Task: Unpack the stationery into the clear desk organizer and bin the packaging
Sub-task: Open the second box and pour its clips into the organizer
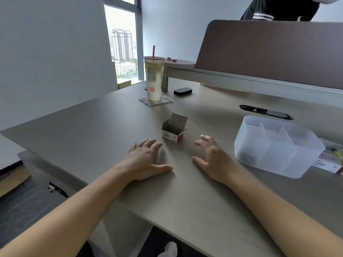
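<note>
**Empty Hands, Open Box**

Beige desk (92, 127) under window light carried the whole scene. Fingers of the left hand (148, 160) lay flat and spread on the wood, holding nothing; the right hand (211, 160) hovered just beside it, fingers loosely splayed and slightly bent, also empty. Just beyond both fingertips stood the small cardboard box (173, 129), flap up. The clear desk organizer (278, 147) sat to the right, well apart from the box; its contents were too hazy to tell. I judged the box came next: lift it, check inside, then find the bin, which was not in sight.
</note>
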`<action>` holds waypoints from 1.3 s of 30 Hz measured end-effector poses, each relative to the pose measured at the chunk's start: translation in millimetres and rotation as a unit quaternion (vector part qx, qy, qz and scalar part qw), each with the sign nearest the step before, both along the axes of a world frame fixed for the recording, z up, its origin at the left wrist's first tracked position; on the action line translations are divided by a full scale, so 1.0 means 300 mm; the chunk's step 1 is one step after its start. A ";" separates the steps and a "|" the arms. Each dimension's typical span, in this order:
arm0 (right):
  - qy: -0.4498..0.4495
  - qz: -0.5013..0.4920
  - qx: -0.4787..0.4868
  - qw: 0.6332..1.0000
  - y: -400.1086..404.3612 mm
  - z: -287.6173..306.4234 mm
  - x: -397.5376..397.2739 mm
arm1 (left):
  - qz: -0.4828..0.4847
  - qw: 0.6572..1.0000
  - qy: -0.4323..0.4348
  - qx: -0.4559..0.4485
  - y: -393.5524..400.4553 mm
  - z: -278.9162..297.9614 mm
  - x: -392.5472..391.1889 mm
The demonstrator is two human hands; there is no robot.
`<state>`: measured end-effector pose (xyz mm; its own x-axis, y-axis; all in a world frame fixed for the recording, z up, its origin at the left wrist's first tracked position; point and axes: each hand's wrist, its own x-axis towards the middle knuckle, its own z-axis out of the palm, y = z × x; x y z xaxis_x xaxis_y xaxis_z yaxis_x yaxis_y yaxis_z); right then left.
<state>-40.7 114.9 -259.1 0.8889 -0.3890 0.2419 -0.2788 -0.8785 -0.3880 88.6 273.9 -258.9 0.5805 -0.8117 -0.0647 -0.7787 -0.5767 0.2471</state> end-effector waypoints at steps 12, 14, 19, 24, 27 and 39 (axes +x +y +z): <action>0.041 -0.182 -0.005 0.982 -0.181 0.011 -0.735 | -0.236 0.972 -0.004 -0.004 -0.298 0.033 -0.446; 0.000 -0.239 -0.009 0.971 -0.250 0.016 -0.779 | -0.265 0.964 -0.007 -0.015 -0.361 0.029 -0.499; -0.025 -0.303 -0.030 0.952 -0.428 0.010 -0.738 | -0.291 0.955 -0.028 -0.039 -0.460 -0.006 -0.531; 0.039 -0.307 -0.071 0.948 -0.527 0.005 -0.654 | -0.289 0.956 -0.038 -0.041 -0.483 -0.017 -0.514; 0.054 -0.299 -0.097 0.948 -0.548 -0.005 -0.642 | -0.287 0.956 -0.043 -0.040 -0.482 -0.019 -0.513; -0.048 -0.229 -0.033 0.972 -0.390 0.021 -0.734 | -0.278 0.959 0.004 -0.060 -0.472 -0.015 -0.519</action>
